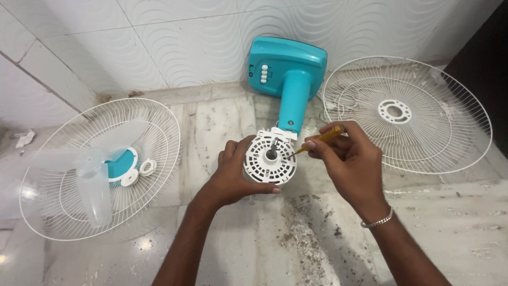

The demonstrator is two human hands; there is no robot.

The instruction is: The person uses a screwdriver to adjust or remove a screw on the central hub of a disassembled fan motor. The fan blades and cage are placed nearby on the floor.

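Left hand (233, 175) gripping white motor housing (271, 160), right hand (346, 153) with screwdriver (320, 139) on rim

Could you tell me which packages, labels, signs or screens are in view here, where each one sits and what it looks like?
Marking on the fan base: small dark lettering on the teal, rounded-rectangular base leaning against the wall, left of a short column of white buttons.
No packages, signs or screens show; the white motor housing, held by the left hand, and the two wire grilles appear unlabelled.
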